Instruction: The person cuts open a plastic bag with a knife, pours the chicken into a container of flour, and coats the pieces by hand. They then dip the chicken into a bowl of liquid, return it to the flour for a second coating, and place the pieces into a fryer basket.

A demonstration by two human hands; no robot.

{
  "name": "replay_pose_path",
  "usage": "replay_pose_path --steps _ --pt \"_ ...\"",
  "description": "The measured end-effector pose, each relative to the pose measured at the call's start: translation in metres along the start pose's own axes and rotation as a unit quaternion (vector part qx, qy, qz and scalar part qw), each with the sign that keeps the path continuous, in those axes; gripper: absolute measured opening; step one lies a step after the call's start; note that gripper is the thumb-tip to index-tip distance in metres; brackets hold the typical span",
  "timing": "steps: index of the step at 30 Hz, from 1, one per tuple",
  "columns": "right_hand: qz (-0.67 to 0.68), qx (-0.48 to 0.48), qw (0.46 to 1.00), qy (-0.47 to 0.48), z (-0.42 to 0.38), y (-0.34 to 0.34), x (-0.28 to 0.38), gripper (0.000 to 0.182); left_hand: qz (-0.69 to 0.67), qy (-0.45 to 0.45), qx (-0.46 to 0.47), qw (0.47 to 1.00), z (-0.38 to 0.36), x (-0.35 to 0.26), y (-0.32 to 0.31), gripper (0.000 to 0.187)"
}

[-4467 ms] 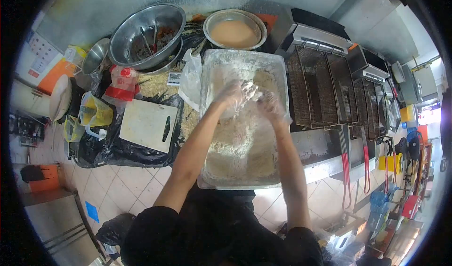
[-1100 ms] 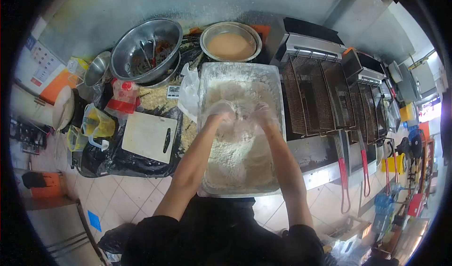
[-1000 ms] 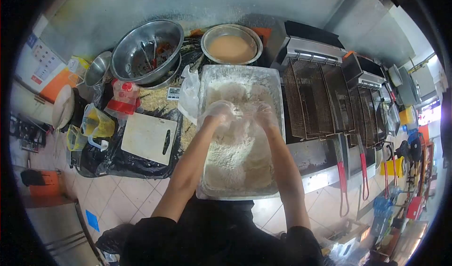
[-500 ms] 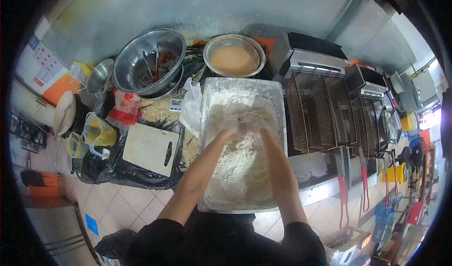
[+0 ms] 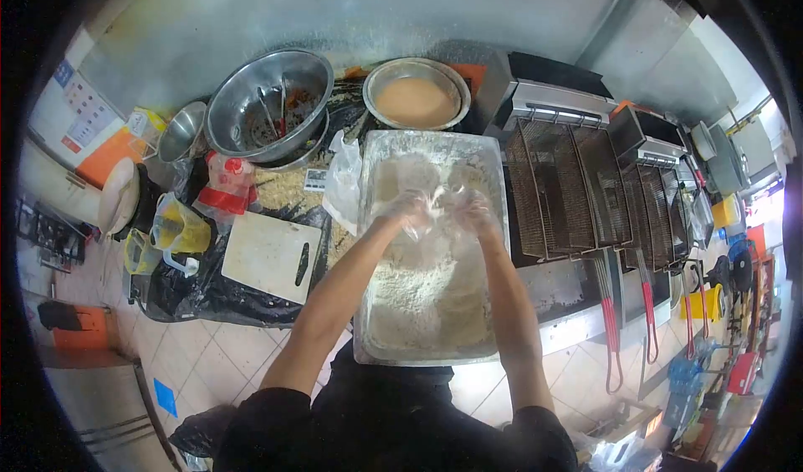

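A deep metal tray [image 5: 362,305] in front of me holds white flour [image 5: 418,301], heaped in the middle and thinner toward the sides. My left hand [image 5: 410,209] and my right hand [image 5: 471,211] are side by side over the far half of the tray, in clear gloves dusted with flour. Both are smeared by motion, and pale flour-coated bits show around and between them. I cannot tell whether the fingers hold anything.
Behind the tray sits a metal bowl of beige batter [image 5: 415,102]. Further left are a large steel bowl [image 5: 226,129] with tongs, a white cutting board [image 5: 266,253] and a yellow-filled jug [image 5: 182,225]. Wire fryer baskets [image 5: 556,188] with red handles stand right of the tray.
My hands have come up from low in the flour and spread slightly apart. The flour beneath them looks stirred, and the view has shifted a little.
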State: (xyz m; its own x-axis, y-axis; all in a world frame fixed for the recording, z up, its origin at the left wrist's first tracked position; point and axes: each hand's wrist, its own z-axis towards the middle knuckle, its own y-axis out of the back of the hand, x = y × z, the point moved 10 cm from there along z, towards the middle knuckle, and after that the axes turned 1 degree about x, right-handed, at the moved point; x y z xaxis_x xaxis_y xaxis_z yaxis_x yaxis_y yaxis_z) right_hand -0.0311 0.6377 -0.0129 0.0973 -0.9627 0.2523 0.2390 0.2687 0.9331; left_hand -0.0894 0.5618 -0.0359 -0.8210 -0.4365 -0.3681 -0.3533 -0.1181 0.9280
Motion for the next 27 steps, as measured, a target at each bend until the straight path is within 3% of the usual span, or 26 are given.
replay_pose_path --steps 1,2,4,7,8,11,12,13,14,15,16,18,20,21,23,24,26,27 --pt "0.028 0.019 0.999 -0.035 0.000 -0.005 -0.009 0.026 0.075 -0.088 -0.040 0.992 0.004 -0.011 -0.008 0.031" --pt "0.055 0.035 0.995 -0.070 -0.001 -0.011 -0.018 0.026 0.076 -0.089 -0.041 0.992 0.000 -0.019 0.005 0.031" --pt "0.129 0.042 0.986 -0.096 -0.002 0.005 -0.011 0.027 -0.042 0.024 -0.025 0.999 -0.013 -0.025 0.055 0.030" --pt "0.236 0.057 0.962 -0.128 -0.005 0.024 -0.001 0.029 0.052 -0.020 0.040 0.998 -0.025 -0.054 0.073 0.018" --pt "0.236 0.052 0.962 -0.128 -0.006 0.017 -0.011 0.029 0.056 -0.022 0.039 0.997 -0.022 -0.053 0.074 0.018" --pt "0.080 0.040 0.996 -0.014 -0.005 0.029 -0.008 0.033 0.002 -0.032 0.013 0.999 -0.015 -0.053 0.088 0.015" --pt "0.110 0.163 0.975 -0.100 -0.002 0.064 0.010 0.036 -0.100 0.000 0.091 0.991 -0.014 -0.052 0.092 0.016" --pt "0.125 0.223 0.956 -0.144 -0.008 0.080 0.015 0.041 -0.202 0.032 0.168 0.964 -0.013 -0.053 0.088 0.018" --pt "0.134 0.281 0.932 -0.188 -0.015 0.096 0.020 0.047 -0.201 0.029 0.167 0.965 -0.006 -0.047 0.091 0.018" --pt "0.321 0.231 0.897 -0.199 -0.017 0.111 0.023 0.048 -0.382 0.053 0.158 0.909 -0.006 -0.050 0.104 0.026" --pt "0.494 0.169 0.828 -0.202 -0.018 0.130 0.023 0.050 -0.325 0.017 0.148 0.934 -0.001 -0.062 0.117 0.027" --pt "0.495 0.191 0.823 -0.200 -0.020 0.175 0.028 0.047 -0.202 -0.048 0.117 0.971 -0.009 -0.111 0.174 0.030" --pt "0.528 0.068 0.814 -0.230 -0.035 0.237 0.022 0.052 -0.215 -0.048 0.145 0.965 -0.022 -0.163 0.222 0.035" --pt "0.568 0.061 0.791 -0.218 -0.039 0.261 0.026 0.055 -0.216 -0.059 0.148 0.963 -0.013 -0.174 0.218 0.035" --pt "0.632 0.043 0.746 -0.206 -0.042 0.303 0.029 0.059 -0.370 -0.185 0.017 0.910 0.008 -0.207 0.246 0.059" --pt "0.675 0.007 0.706 -0.213 -0.050 0.318 0.015 0.059 -0.374 -0.192 0.021 0.907 0.010 -0.229 0.257 0.059" --pt "0.622 -0.030 0.746 -0.236 -0.061 0.349 0.000 0.060 -0.212 -0.145 0.016 0.966 0.019 -0.260 0.277 0.056" --pt "0.619 -0.035 0.747 -0.240 -0.066 0.356 -0.016 0.060 -0.214 -0.180 0.046 0.959 0.022 -0.281 0.278 0.053"
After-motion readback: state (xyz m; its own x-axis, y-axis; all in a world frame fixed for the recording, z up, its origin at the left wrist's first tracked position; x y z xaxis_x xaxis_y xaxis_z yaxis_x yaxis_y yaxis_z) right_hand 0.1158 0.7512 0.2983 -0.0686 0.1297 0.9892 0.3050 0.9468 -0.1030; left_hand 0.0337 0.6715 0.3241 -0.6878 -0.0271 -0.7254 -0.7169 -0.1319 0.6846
